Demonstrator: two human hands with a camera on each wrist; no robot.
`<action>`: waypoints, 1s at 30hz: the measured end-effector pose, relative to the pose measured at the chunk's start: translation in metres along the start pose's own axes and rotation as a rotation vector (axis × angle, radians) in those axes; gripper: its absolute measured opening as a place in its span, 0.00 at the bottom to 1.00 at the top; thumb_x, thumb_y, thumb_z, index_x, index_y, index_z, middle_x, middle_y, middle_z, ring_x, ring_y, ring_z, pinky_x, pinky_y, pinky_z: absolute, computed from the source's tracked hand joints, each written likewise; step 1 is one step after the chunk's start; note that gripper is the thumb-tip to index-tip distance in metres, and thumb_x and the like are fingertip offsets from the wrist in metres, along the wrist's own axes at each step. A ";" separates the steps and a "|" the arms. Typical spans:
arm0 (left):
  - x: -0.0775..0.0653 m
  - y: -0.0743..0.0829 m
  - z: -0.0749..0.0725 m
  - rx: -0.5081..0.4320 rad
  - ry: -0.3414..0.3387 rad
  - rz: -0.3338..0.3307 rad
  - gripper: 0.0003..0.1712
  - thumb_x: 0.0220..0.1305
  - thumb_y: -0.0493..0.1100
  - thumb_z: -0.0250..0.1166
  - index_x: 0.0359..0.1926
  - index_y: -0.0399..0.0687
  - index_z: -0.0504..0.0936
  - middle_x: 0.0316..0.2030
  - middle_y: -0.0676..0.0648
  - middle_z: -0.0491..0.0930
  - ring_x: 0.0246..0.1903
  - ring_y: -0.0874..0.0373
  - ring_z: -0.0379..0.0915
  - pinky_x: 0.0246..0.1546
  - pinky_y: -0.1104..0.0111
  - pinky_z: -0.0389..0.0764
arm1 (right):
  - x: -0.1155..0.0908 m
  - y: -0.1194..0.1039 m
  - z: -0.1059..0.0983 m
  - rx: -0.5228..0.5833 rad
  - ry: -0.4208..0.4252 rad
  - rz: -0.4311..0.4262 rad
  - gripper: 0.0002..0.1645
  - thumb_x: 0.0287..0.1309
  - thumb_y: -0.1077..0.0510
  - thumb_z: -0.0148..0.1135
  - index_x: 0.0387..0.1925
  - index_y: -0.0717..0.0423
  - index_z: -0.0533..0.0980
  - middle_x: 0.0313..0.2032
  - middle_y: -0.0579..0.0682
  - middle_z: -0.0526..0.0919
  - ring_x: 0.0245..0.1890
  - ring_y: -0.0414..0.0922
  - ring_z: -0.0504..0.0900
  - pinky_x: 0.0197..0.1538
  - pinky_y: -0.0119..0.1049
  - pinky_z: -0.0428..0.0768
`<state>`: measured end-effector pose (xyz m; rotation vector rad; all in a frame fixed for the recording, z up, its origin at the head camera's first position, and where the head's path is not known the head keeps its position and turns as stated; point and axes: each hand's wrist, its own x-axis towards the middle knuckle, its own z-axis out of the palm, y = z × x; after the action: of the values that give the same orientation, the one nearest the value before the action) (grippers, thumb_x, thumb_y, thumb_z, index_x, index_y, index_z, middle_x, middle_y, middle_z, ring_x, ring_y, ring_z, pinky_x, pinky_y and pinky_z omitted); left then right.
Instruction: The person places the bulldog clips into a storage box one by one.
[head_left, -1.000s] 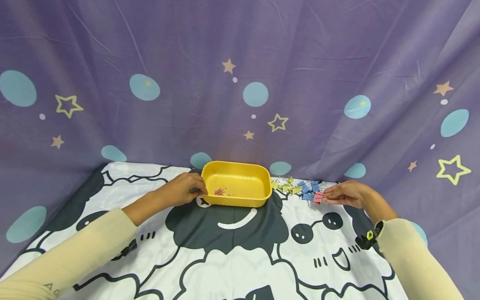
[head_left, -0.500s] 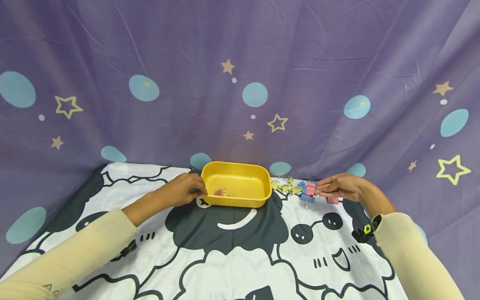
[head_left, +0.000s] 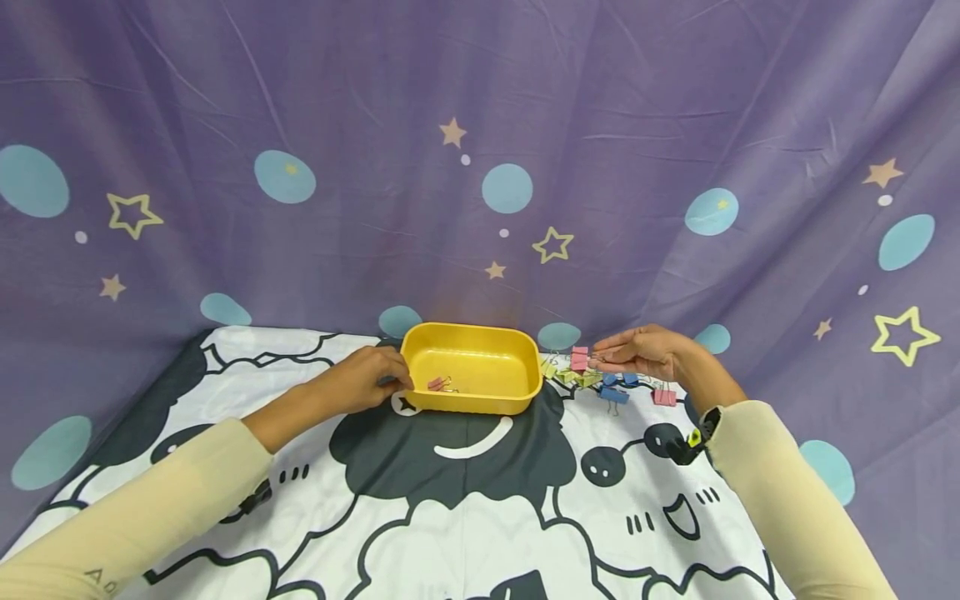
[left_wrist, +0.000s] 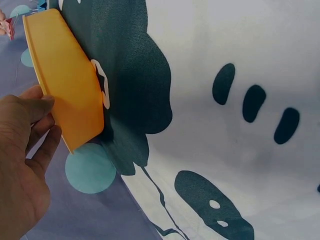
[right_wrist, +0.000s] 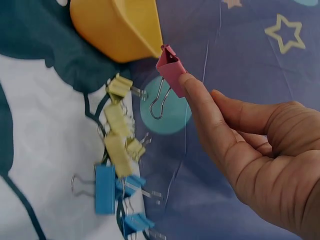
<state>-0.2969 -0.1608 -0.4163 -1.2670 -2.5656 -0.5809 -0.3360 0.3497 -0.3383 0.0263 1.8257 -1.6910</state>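
Observation:
My left hand [head_left: 369, 377] pinches the left end of a yellow plastic tray [head_left: 476, 405] by its rim; the left wrist view shows the thumb and fingers on that edge [left_wrist: 47, 95]. Inside the tray lies a pink binder clip [head_left: 437, 384], with what may be another wire handle beside it. My right hand [head_left: 645, 352] holds a second pink binder clip [right_wrist: 172, 75] between thumb and fingers, raised right of the tray. Below it are several yellow binder clips [right_wrist: 117, 150] and blue binder clips [right_wrist: 105, 190] on the cloth. One more pink binder clip [head_left: 664, 397] lies further right.
A white cloth [head_left: 465, 533] with dark cartoon sheep covers the table. Directly behind the tray and clips hangs a purple curtain [head_left: 390, 208] with stars and blue ovals. The loose clips lie close to the tray's right end, along the cloth's back edge.
My right hand has lifted the pink binder clip off the blue ones and carried it left and upward toward the tray. The pink clip at far right has come into sight. My left hand stays put.

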 end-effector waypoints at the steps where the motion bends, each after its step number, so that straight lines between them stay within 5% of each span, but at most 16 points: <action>1: 0.000 0.000 0.000 0.000 0.000 0.000 0.13 0.63 0.25 0.78 0.41 0.46 0.98 0.40 0.51 0.94 0.45 0.53 0.89 0.51 0.55 0.91 | 0.002 -0.002 0.004 -0.006 0.004 -0.001 0.37 0.82 0.77 0.47 0.85 0.81 0.51 0.51 0.55 0.93 0.52 0.45 0.95 0.64 0.35 0.89; 19: 0.001 0.003 -0.001 -0.006 -0.005 0.002 0.12 0.64 0.25 0.77 0.42 0.44 0.98 0.40 0.50 0.94 0.45 0.52 0.90 0.51 0.56 0.92 | 0.034 -0.027 0.052 -0.042 0.071 -0.018 0.33 0.81 0.76 0.52 0.82 0.76 0.63 0.50 0.56 0.93 0.50 0.48 0.95 0.63 0.39 0.90; 24: 0.002 0.002 -0.002 -0.006 0.002 0.009 0.11 0.64 0.25 0.78 0.42 0.43 0.97 0.40 0.49 0.94 0.45 0.52 0.90 0.51 0.55 0.92 | 0.043 -0.030 0.066 -0.078 0.069 -0.021 0.32 0.79 0.77 0.54 0.80 0.77 0.66 0.53 0.59 0.94 0.49 0.48 0.95 0.70 0.46 0.87; 30: 0.001 0.002 -0.001 -0.018 -0.009 -0.006 0.12 0.64 0.25 0.77 0.42 0.44 0.97 0.41 0.50 0.94 0.45 0.52 0.90 0.50 0.56 0.92 | 0.053 -0.028 0.078 -0.083 0.056 -0.026 0.33 0.79 0.77 0.55 0.81 0.80 0.63 0.51 0.60 0.95 0.46 0.48 0.96 0.61 0.42 0.92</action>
<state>-0.2960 -0.1598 -0.4147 -1.2711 -2.5777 -0.6026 -0.3564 0.2530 -0.3351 0.0147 1.9438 -1.6463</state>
